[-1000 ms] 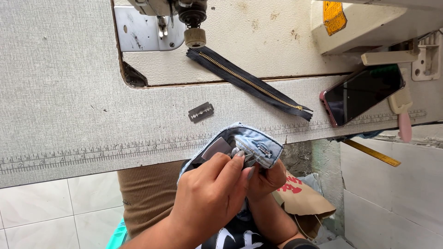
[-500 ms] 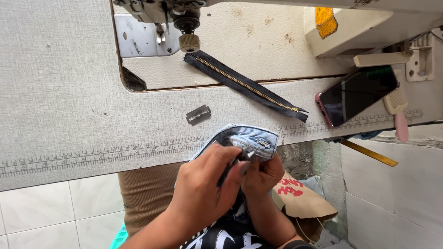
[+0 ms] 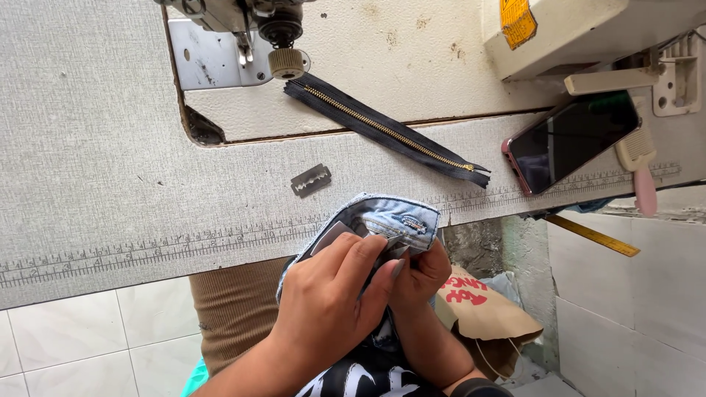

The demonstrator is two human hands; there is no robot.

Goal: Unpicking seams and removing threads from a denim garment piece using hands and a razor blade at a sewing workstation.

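Folded pale-blue denim piece — stitched, frayed edge

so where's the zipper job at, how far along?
Done: nothing sewn that shows. The zipper lies loose on the table, one end by the machine's foot, apart from the denim. In hand: left hand and right hand both grip the folded denim at the table edge. Left: zipper and razor blade lie untouched.

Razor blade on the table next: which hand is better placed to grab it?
Left, probably. The left hand lies on top of the denim piece, on the razor blade's side. The right hand sits farther off, pinching the denim from below.
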